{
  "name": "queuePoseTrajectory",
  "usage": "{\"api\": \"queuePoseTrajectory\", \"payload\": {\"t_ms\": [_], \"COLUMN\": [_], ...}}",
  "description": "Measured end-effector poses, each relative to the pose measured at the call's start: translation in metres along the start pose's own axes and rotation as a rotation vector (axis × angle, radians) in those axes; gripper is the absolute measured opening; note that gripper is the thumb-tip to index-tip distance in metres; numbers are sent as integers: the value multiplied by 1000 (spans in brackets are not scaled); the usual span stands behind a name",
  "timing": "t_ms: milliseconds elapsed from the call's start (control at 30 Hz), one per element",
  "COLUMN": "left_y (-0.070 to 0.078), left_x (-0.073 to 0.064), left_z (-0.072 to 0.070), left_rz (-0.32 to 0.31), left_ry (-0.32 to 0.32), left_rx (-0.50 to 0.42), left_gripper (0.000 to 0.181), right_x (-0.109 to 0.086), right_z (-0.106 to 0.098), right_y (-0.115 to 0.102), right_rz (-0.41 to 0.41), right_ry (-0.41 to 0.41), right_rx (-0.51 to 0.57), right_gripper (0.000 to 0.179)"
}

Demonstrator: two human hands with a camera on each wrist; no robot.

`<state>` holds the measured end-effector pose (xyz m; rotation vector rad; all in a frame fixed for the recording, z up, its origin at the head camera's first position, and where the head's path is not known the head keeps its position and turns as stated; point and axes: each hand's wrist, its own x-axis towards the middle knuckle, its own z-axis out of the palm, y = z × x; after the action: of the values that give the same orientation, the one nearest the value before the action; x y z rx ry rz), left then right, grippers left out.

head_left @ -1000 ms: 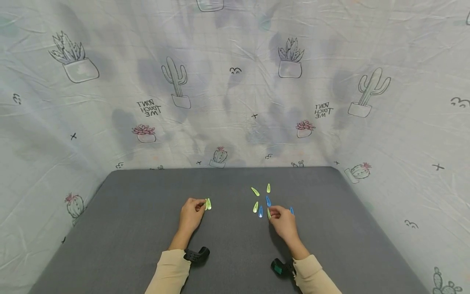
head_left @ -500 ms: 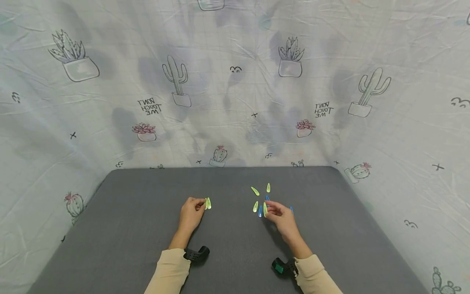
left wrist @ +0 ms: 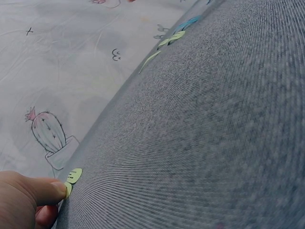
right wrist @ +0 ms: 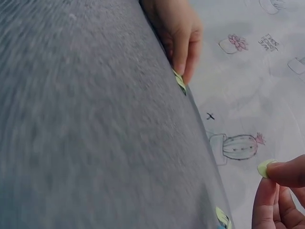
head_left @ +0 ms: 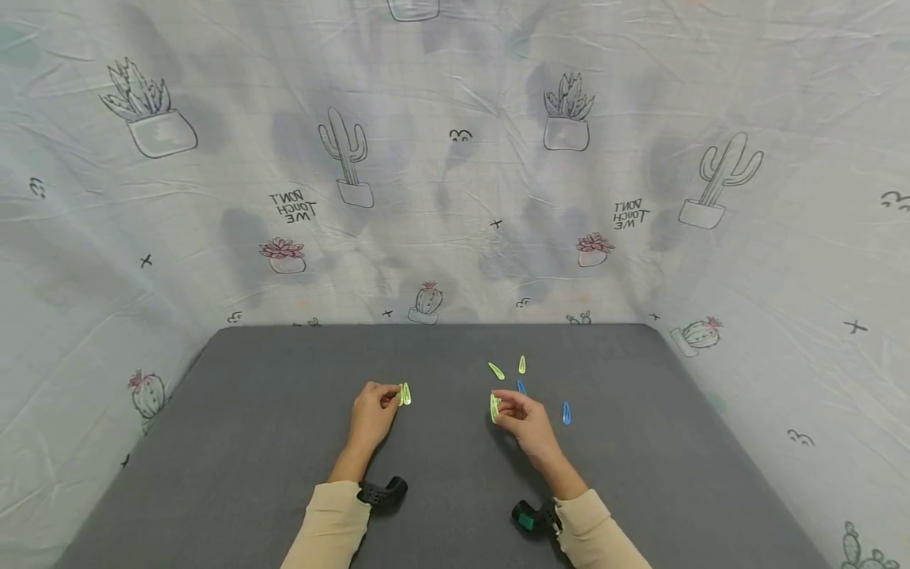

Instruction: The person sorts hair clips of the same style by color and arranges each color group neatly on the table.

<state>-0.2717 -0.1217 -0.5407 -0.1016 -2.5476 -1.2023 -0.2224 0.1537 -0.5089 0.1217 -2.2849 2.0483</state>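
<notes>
In the head view my left hand point(head_left: 373, 412) is at the left of the table, its thumb and finger on a yellow-green snap hair clip. The left wrist view shows that pinched clip point(left wrist: 68, 191) right beside a second yellow-green hair clip point(left wrist: 74, 175) lying on the cloth. My right hand point(head_left: 529, 427) pinches another yellow-green hair clip point(head_left: 494, 408); the right wrist view shows this clip point(right wrist: 265, 168) raised off the table between thumb and finger. Behind the right hand, a blue clip point(head_left: 521, 386) is partly covered.
Two yellow-green hair clips point(head_left: 496, 371) lie farther back, and a blue one point(head_left: 566, 412) lies right of my right hand. Grey cloth covers the table point(head_left: 448, 490). A patterned white curtain point(head_left: 455, 197) hangs around its back and sides.
My right hand has lifted its yellow-green hair clip and carried it left, uncovering the blue clip at right and covering the one at the near left. My left hand stays put.
</notes>
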Motion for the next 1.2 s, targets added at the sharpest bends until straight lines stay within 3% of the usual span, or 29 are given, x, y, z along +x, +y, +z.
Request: {"api": "queuePoseTrajectory", "payload": {"t_ms": [200, 400, 500, 967, 1200], "left_y": [1, 2, 3, 3, 2], "left_x": [0, -1, -1, -1, 0], "left_z": [-2, -3, -3, -3, -2], "left_rz": [4, 10, 11, 4, -4], "left_ry": [-6, -7, -9, -8, 2], "left_rx": [-6, -8, -9, 0, 11], "left_gripper": [18, 19, 19, 18, 16], "right_x": [3, 2, 1, 16, 29], "right_z": [15, 31, 40, 76, 90], "right_y": [-1, -20, -26, -20, -12], "right_rz": [-1, -38, -18, -41, -60], "right_ry": [-21, -86, -110, -148, -134], "right_rx": [-40, -63, -66, -63, -119], "right_gripper": [37, 35, 35, 34, 33]}}
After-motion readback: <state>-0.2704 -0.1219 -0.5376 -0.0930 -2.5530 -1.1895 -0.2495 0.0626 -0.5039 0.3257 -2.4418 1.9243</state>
